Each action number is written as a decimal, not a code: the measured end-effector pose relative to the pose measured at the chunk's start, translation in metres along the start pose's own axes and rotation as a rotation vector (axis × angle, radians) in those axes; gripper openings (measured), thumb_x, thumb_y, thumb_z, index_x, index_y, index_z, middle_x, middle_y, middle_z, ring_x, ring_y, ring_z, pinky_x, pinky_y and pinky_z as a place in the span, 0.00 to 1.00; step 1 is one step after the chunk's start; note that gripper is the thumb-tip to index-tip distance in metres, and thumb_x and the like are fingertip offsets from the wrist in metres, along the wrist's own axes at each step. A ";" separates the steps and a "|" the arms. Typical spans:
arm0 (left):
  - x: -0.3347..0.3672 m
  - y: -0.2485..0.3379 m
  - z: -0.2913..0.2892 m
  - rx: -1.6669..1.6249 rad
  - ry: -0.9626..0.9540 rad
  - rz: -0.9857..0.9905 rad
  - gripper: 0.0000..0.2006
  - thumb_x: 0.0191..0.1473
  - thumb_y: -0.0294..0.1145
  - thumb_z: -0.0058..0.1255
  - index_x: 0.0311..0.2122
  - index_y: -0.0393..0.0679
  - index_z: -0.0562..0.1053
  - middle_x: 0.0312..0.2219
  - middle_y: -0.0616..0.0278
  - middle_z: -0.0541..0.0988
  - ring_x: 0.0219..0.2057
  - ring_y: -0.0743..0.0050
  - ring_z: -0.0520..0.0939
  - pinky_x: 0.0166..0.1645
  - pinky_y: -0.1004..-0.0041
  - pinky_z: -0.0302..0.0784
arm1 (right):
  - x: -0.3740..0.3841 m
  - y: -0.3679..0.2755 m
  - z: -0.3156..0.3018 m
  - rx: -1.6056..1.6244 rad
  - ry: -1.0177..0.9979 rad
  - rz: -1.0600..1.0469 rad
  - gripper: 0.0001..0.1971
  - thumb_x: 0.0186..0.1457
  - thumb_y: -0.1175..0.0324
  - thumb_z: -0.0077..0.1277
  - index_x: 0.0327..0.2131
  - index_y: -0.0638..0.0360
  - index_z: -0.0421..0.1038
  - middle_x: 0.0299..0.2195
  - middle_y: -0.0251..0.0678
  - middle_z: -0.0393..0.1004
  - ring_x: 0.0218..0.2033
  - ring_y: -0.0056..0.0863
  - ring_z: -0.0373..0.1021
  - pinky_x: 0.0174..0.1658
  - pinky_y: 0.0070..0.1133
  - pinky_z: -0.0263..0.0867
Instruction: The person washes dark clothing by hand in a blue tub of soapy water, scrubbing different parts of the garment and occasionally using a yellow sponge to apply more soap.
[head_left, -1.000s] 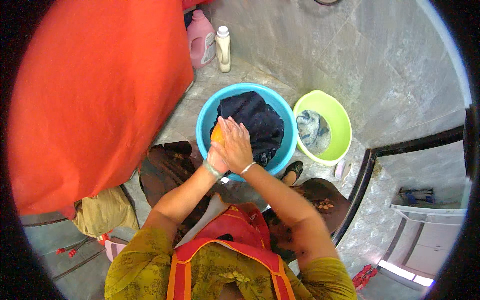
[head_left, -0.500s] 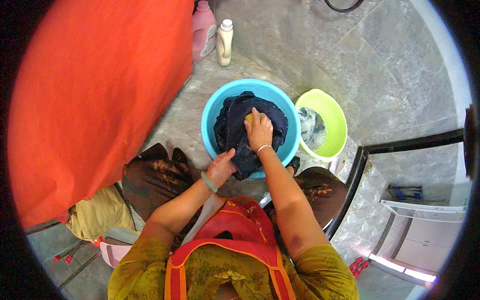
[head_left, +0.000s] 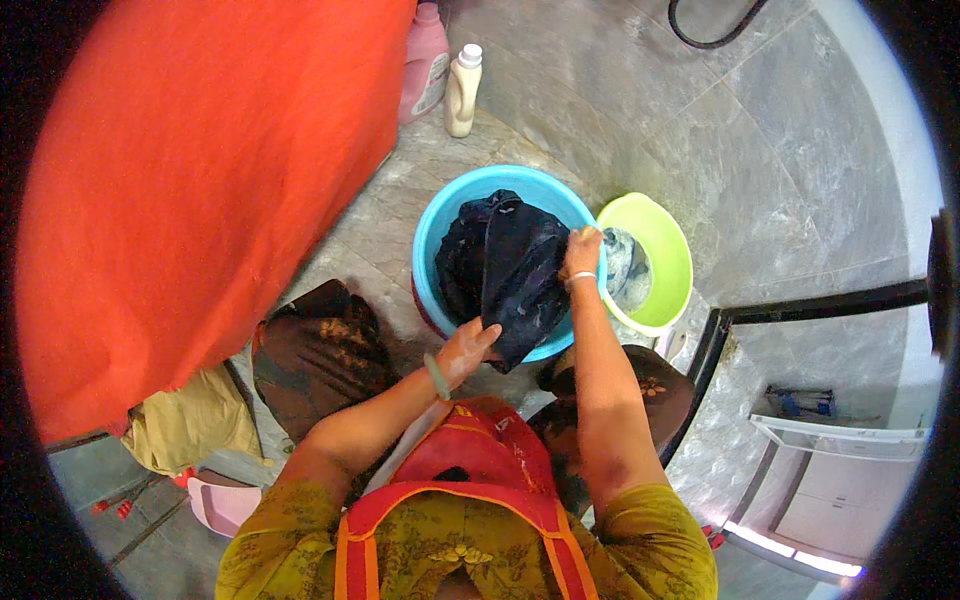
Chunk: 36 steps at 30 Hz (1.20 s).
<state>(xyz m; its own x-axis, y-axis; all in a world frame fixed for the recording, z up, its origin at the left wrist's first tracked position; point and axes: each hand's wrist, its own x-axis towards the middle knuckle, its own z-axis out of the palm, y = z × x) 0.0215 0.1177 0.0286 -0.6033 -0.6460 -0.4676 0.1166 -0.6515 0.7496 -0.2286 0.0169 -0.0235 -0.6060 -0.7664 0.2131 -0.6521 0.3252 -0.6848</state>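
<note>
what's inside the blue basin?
Dark navy garment fills the blue basin; left hand and right hand grip it. Anything beneath is covered.

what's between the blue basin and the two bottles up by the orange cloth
Only bare grey stone floor lies between the blue basin and the two bottles, seen in the head view.

From my feed both bare forearms come up from the bottom edge. Left hand [head_left: 468, 350] sits close in, fingers curled shut, green bangle on the wrist. Right hand [head_left: 581, 253] is stretched farther out, arm nearly straight, fingers clenched, pale wristband.
</note>
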 end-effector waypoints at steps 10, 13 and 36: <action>-0.005 -0.022 -0.023 0.763 0.120 0.189 0.15 0.48 0.41 0.45 0.25 0.37 0.64 0.20 0.54 0.68 0.23 0.70 0.66 0.28 0.67 0.63 | -0.110 -0.085 0.018 -0.107 -0.839 -0.556 0.27 0.45 0.69 0.48 0.51 0.52 0.54 0.39 0.46 0.64 0.42 0.44 0.61 0.45 0.31 0.57; -0.010 -0.022 -0.024 0.831 0.075 0.235 0.17 0.48 0.42 0.45 0.20 0.37 0.61 0.15 0.54 0.63 0.19 0.70 0.62 0.24 0.65 0.59 | -0.108 -0.072 0.034 -0.210 -0.811 -0.679 0.25 0.42 0.75 0.45 0.48 0.52 0.58 0.32 0.45 0.65 0.36 0.42 0.63 0.41 0.33 0.59; -0.021 -0.004 -0.007 0.778 0.008 0.314 0.14 0.52 0.40 0.40 0.31 0.36 0.63 0.21 0.49 0.69 0.23 0.56 0.69 0.29 0.63 0.65 | -0.054 -0.087 0.030 -0.722 -0.865 -0.826 0.13 0.39 0.72 0.48 0.33 0.60 0.65 0.31 0.42 0.67 0.34 0.38 0.67 0.37 0.29 0.64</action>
<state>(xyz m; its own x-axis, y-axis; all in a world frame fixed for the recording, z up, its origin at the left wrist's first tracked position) 0.0396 0.1312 0.0321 -0.6277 -0.7563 -0.1842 -0.3008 0.0174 0.9535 -0.1252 0.0134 0.0040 0.3617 -0.8828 -0.2998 -0.9266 -0.3759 -0.0113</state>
